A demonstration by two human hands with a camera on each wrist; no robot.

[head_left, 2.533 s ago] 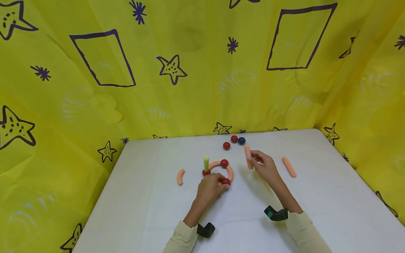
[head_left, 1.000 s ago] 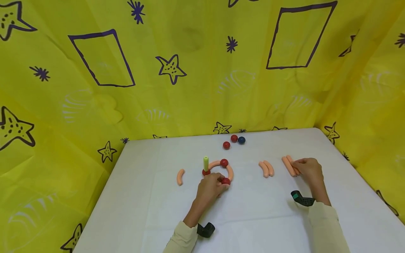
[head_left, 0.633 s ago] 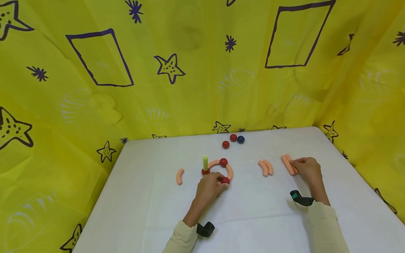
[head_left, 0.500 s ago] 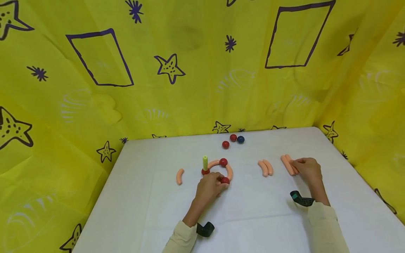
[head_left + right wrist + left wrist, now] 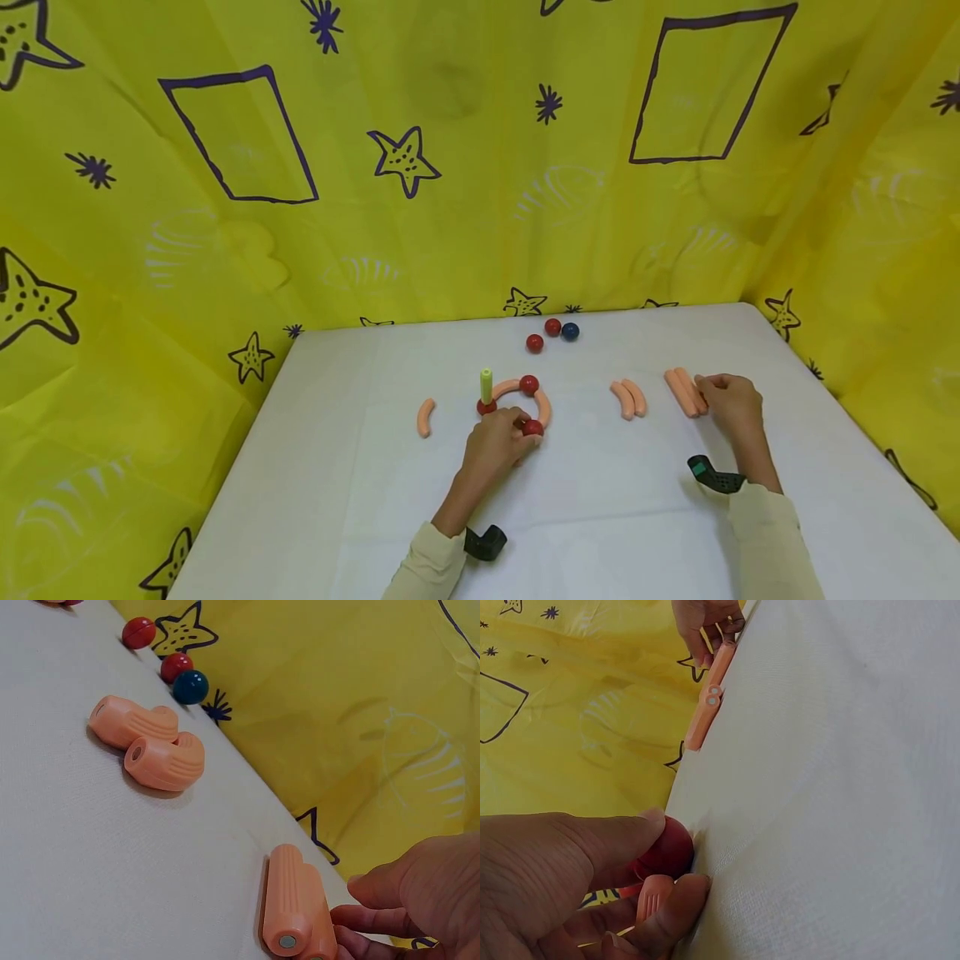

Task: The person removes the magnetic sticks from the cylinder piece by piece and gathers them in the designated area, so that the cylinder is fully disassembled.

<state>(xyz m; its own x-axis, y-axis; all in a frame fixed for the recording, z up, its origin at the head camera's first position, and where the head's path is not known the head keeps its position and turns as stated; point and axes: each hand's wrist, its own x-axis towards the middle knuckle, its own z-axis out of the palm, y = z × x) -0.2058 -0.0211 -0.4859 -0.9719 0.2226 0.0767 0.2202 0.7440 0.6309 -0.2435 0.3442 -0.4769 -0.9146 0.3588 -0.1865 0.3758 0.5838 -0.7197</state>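
Observation:
My left hand [image 5: 495,442] pinches a red ball [image 5: 669,851] at the near side of a ring of curved orange magnetic rods and red balls. A curved orange rod [image 5: 653,894] lies by its fingers in the left wrist view. An upright light-green rod [image 5: 487,387] stands on the ring's left ball [image 5: 487,407]. My right hand [image 5: 733,406] is beside two straight orange magnetic rods [image 5: 289,896] lying side by side. Its thumb is off them and its fingertips are right at the nearer rod's side.
Two curved orange rods [image 5: 628,399] lie together between the hands. Another curved rod [image 5: 426,417] lies left of the ring. Two red balls [image 5: 535,343] and a dark blue ball [image 5: 570,332] sit near the white table's back edge, before a yellow curtain [image 5: 465,233].
My right hand carried a straight rod rightward, laid it beside the other one and loosened its fingers from it. The left hand kept its hold on the red ball.

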